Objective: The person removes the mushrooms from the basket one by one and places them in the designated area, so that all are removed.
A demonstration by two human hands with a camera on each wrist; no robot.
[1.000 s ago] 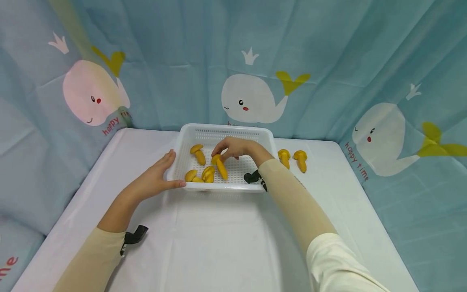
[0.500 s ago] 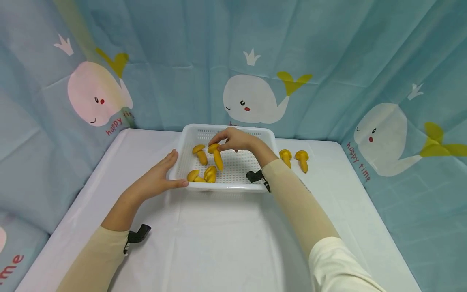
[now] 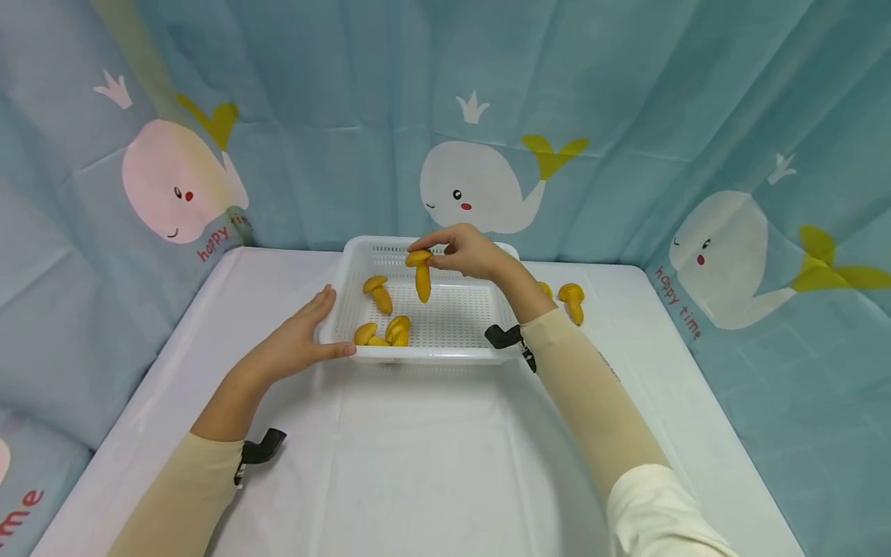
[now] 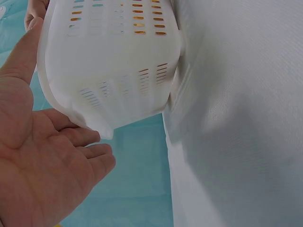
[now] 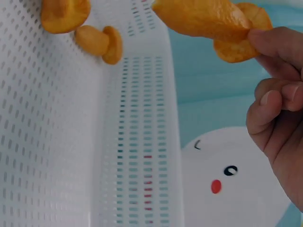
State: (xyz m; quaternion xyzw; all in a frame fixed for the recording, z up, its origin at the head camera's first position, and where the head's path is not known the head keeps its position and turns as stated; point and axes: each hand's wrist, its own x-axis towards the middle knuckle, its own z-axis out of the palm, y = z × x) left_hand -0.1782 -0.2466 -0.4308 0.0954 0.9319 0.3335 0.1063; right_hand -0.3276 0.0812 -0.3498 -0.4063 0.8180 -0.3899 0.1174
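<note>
My right hand [image 3: 468, 252] pinches a yellow mushroom [image 3: 422, 280] at its cap, between thumb and fingers, above the white perforated basket [image 3: 438, 356]. In the head view its stem hangs down; the right wrist view shows the held mushroom [image 5: 203, 18] beyond the basket's rim. My left hand [image 3: 295, 340] rests at the basket's left front corner, its fingers spread along the side and its thumb at the front rim. In the left wrist view that hand's palm [image 4: 45, 161] is turned up beside the basket wall [image 4: 109, 61]. Inside, several mushrooms [image 3: 379, 294] lie toward the left.
Right of the basket, one mushroom [image 3: 572, 303] lies on the white tablecloth [image 3: 418, 449]; another [image 3: 545, 288] is partly hidden behind my right forearm. A blue curtain [image 3: 334, 155] with whale prints stands behind and along both sides of the table.
My right hand has raised the mushroom from low in the basket up and toward the back rim, ending slightly farther right. My left hand has stayed at the corner.
</note>
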